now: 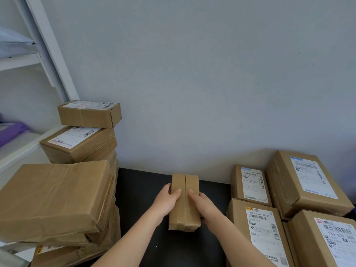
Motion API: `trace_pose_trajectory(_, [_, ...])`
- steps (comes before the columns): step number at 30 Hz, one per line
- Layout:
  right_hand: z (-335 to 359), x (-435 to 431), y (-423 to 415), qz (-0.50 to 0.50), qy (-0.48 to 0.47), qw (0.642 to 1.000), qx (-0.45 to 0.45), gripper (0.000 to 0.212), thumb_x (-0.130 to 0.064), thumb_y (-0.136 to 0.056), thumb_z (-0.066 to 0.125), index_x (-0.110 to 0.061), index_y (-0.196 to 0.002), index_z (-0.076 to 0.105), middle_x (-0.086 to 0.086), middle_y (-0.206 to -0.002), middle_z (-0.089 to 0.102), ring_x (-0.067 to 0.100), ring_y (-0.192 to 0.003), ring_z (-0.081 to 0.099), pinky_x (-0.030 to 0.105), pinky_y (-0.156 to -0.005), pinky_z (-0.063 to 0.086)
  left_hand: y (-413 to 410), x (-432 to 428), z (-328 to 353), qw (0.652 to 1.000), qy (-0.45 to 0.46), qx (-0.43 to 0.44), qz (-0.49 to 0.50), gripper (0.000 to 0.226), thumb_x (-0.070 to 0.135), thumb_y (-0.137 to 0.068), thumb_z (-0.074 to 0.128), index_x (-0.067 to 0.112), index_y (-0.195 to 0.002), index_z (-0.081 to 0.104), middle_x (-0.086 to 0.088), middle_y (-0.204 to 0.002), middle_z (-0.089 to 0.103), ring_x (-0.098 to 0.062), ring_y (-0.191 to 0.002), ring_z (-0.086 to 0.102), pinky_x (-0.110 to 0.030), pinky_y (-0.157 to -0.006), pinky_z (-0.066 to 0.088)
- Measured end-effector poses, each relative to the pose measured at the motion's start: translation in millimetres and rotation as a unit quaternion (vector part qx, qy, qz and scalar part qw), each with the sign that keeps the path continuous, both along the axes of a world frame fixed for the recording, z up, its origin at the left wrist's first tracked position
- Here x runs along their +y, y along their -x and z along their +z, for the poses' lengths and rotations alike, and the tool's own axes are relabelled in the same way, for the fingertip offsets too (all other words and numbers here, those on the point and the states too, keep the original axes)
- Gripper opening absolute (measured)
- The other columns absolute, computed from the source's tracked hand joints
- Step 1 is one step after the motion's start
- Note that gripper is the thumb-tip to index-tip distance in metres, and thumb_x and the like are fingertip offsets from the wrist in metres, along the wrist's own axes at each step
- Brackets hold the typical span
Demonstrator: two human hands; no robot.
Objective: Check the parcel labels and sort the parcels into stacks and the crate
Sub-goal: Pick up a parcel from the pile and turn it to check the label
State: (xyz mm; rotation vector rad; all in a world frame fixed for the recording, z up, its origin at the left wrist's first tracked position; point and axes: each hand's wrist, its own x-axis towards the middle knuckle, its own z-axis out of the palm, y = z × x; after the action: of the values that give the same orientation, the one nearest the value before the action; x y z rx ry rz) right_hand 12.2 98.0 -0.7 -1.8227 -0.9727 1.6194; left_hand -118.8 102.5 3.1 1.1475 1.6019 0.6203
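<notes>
Clasping parcel [182, 211]: left hand [166, 201], right hand [204, 206].

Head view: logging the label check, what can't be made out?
- Held parcel: no label shows in the head view; only its taped face is up, its sides partly covered by the left hand and right hand.
- Near right parcel: its label is cut off by the frame's edge.
- Top box of the left stack: label print too small to read.
- Crate: not in frame.

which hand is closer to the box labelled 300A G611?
Right. The right hand grips the right side of the small parcel, just left of the 300A G611 box; the left hand grips the opposite side, farther off.
</notes>
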Motion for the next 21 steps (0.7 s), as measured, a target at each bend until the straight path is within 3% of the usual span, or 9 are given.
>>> trace_pose_trajectory(9, [3.9, 2.3, -2.4, -0.092, -0.062, 0.993, 0.049, 0.062, -0.055, -0.094, 0.042, -0.014, -0.14, 0.036, 0.006, -0.133, 0.05, 0.025, -0.12, 0.05, 0.045, -0.103, 0.042, -2.0, 4.2, 10.6, 0.994, -0.026, -0.051, 0.089, 0.063, 0.059, -0.094, 0.031, 0.019, -0.142, 0.03, -0.002, -0.14, 0.041, -0.022, -0.127, 0.042, -0.037, -0.099, 0.037])
trace_pose_trajectory(15, [6.1, 5.7, -6.0, -0.136, -0.102, 0.984, 0.048, 0.052, -0.054, -0.092, 0.049, -0.015, -0.126, 0.048, 0.004, -0.115, 0.058, 0.022, -0.106, 0.057, 0.045, -0.096, 0.048, -0.7, 4.0, 12.5, 0.988, -0.042, -0.08, 0.123, 0.045, 0.054, -0.092, 0.045, 0.019, -0.119, 0.036, -0.002, -0.12, 0.046, -0.016, -0.105, 0.045, -0.035, -0.09, 0.041])
trace_pose_trajectory(19, [4.5, 1.2, -7.7, -0.126, -0.115, 0.985, 0.007, 0.036, -0.045, -0.088, 0.06, -0.02, -0.11, 0.048, 0.002, -0.111, 0.054, 0.02, -0.105, 0.052, 0.044, -0.099, 0.046, 0.2, 2.5, 6.6, 0.994, -0.044, -0.045, 0.091, 0.058, 0.049, -0.091, 0.054, 0.018, -0.135, 0.033, -0.004, -0.132, 0.043, -0.02, -0.115, 0.045, -0.035, -0.089, 0.042])
trace_pose_trajectory(21, [2.6, -0.8, -8.8, -0.115, -0.119, 0.986, -0.009, 0.035, -0.043, -0.087, 0.063, -0.02, -0.108, 0.048, 0.002, -0.108, 0.054, 0.019, -0.102, 0.053, 0.041, -0.095, 0.048, 1.3, 3.8, 2.6, 0.996, -0.043, -0.02, 0.074, 0.06, 0.051, -0.09, 0.054, 0.019, -0.136, 0.032, -0.005, -0.133, 0.042, -0.018, -0.11, 0.046, -0.032, -0.085, 0.044])
